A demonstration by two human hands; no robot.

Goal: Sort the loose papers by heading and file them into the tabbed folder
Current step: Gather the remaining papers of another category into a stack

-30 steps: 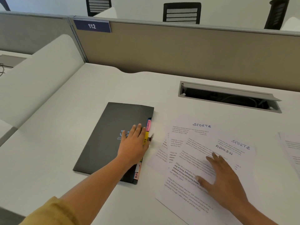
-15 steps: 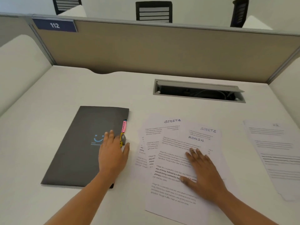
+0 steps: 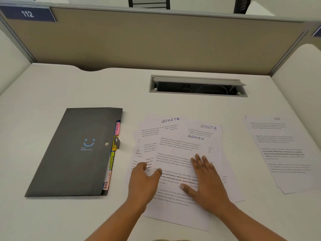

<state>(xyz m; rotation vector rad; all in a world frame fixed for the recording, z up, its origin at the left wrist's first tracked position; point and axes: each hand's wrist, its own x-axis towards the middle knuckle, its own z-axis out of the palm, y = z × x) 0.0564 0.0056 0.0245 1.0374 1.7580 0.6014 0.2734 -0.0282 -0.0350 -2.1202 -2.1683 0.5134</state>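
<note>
A dark grey tabbed folder (image 3: 74, 152) lies closed on the desk at the left, with coloured tabs (image 3: 114, 146) along its right edge and a small clasp. To its right is a loose fan of white papers (image 3: 175, 146); the top sheet is headed ADMIN, and two beneath are headed SPORTS. My left hand (image 3: 144, 181) rests on the left side of this pile, fingers curled over the sheets' edge. Flat on the top sheet lies my right hand (image 3: 206, 178), fingers spread. A separate small stack headed HR (image 3: 281, 153) lies at the far right.
The white desk (image 3: 52, 87) is bounded by a beige partition (image 3: 156, 40) at the back and low white dividers on both sides. A cable slot with an open grey flap (image 3: 198, 86) sits behind the papers.
My left hand has left the folder and moved right onto the left edge of the paper pile. The right hand stays on the top sheet. The view has shifted right.
</note>
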